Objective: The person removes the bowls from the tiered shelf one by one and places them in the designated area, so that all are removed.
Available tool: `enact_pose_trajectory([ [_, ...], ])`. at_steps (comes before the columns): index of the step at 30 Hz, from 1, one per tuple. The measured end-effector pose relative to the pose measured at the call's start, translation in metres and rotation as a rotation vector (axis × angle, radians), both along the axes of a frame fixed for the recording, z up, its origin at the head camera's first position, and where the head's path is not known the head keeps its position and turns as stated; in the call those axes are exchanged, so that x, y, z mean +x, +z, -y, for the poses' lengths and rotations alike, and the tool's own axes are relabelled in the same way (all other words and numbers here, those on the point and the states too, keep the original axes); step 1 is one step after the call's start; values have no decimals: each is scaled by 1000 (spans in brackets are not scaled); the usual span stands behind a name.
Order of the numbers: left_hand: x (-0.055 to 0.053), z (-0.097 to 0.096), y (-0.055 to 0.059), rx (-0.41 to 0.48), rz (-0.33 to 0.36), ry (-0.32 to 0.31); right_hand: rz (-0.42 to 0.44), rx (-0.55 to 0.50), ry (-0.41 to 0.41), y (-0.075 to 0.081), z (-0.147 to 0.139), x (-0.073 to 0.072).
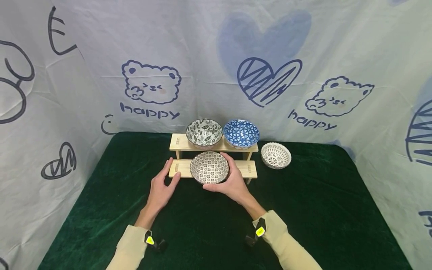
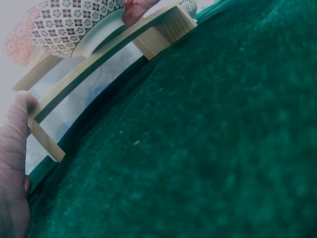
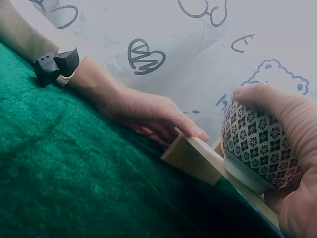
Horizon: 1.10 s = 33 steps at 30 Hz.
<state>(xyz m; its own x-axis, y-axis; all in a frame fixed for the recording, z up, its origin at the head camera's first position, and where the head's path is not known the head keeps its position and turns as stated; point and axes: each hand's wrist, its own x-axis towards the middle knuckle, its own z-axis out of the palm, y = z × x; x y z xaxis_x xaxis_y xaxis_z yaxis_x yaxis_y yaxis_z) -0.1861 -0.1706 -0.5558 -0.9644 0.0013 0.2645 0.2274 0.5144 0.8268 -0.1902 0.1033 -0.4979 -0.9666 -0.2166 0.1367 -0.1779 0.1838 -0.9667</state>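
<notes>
My right hand (image 1: 233,183) grips the right side of a bowl with a brown-and-white tile pattern (image 1: 209,168), thumb at the near rim and fingers along the far side. The bowl sits upright on the lower shelf (image 1: 248,168) of a wooden stand; in the left wrist view its pale foot (image 2: 101,37) meets the board. At the shelf's left end is my left hand (image 1: 161,190), thumb on the front corner and straight fingers along the side. The right wrist view shows that left hand (image 3: 148,111) touching the board's end (image 3: 195,161).
On the upper shelf (image 1: 179,141) stand a leaf-patterned bowl (image 1: 204,133) and a blue-and-white bowl (image 1: 241,133). Right of the stand, a smaller white bowl with dark streaks (image 1: 276,155) rests on the dark green cloth (image 1: 216,232). A printed white curtain (image 1: 202,56) hangs behind.
</notes>
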Motion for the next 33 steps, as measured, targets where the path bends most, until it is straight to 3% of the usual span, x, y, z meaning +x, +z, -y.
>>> enact_pose_trajectory([
  [33, 0, 1, 0, 13, -14, -7, -16, -35, -73, 5, -38, 22],
])
